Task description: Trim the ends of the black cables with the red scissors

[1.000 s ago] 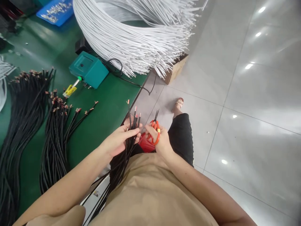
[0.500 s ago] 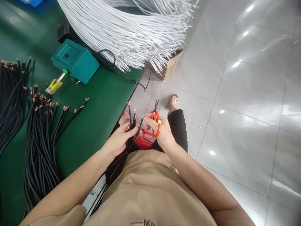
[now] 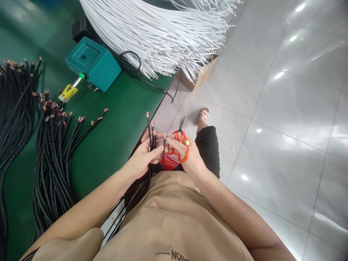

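Observation:
Several black cables [image 3: 153, 139] with stripped, coloured wire ends are gripped in my left hand [image 3: 143, 157], their tips pointing up and away from me. One cable [image 3: 164, 150] stands a little apart on the right, between my two hands. My right hand [image 3: 191, 154] has orange-handled scissors [image 3: 182, 141] hooked in its palm and fingers, the dark blades pointing away from me. The thumb and fingertips of that hand reach to the tip of the separate cable; whether they pinch its wires is too small to tell. Below my hands, the cables run down beside my apron.
On the green table [image 3: 100, 152] to the left lie bundles of black cables [image 3: 51, 163] and a teal box-shaped device [image 3: 94, 63] with a yellow-tipped tool [image 3: 67, 93]. White cables [image 3: 163, 36] hang over the far edge above a cardboard box [image 3: 199, 78]. Something red [image 3: 170, 162] is below my hands.
The separate cable has gone from leaning to nearly upright. My hands have come closer together, and the scissors have shifted slightly to the right. The whole view has moved a little.

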{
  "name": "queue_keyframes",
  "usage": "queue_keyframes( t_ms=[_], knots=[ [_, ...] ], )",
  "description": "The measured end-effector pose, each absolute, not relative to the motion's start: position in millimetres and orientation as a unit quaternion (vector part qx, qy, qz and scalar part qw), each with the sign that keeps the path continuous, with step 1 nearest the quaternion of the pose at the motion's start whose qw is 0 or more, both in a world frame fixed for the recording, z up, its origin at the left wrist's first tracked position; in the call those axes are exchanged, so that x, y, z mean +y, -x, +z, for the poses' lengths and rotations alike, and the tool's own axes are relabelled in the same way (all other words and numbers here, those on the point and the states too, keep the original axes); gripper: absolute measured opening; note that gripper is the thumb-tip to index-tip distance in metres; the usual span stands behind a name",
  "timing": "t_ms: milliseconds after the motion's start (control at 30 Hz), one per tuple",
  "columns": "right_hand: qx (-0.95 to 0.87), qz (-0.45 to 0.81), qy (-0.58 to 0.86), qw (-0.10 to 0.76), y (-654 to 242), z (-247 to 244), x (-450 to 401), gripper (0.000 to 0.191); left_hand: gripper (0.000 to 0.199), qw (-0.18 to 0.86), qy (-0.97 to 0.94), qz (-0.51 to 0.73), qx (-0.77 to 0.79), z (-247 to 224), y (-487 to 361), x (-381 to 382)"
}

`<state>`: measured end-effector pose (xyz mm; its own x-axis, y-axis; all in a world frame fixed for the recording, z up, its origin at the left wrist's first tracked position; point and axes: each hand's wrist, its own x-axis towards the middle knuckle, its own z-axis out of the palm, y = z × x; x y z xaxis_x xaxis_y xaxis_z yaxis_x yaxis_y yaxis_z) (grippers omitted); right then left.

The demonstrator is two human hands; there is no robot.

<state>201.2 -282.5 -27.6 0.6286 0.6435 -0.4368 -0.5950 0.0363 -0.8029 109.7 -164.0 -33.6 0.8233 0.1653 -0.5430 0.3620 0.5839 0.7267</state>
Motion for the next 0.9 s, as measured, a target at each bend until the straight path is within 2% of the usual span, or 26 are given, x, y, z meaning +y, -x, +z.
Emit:
queue_keyframes(
  t_ms=[233, 467, 667, 900],
  knots=[
    [-0.034, 0.425, 0.55, 0.718, -200, -26, -288, 0.015, 0.05, 0.847, -0.459, -0.092, 0.252, -29, -110, -160],
    [-0.034, 0.433, 0.545, 0.718, -200, -23, -290, 0.017, 0.044, 0.839, -0.479, -0.085, 0.244, -27, -108, -162],
    [-0.035, 0.394, 0.614, 0.683, -196, -18, -288, 0.015, 0.043, 0.796, -0.54, -0.045, 0.27, -30, -108, -163],
    [-0.022, 0.386, 0.624, 0.679, -206, -24, -293, 0.017, 0.036, 0.767, -0.58, -0.039, 0.27, -27, -108, -162]
  ],
)
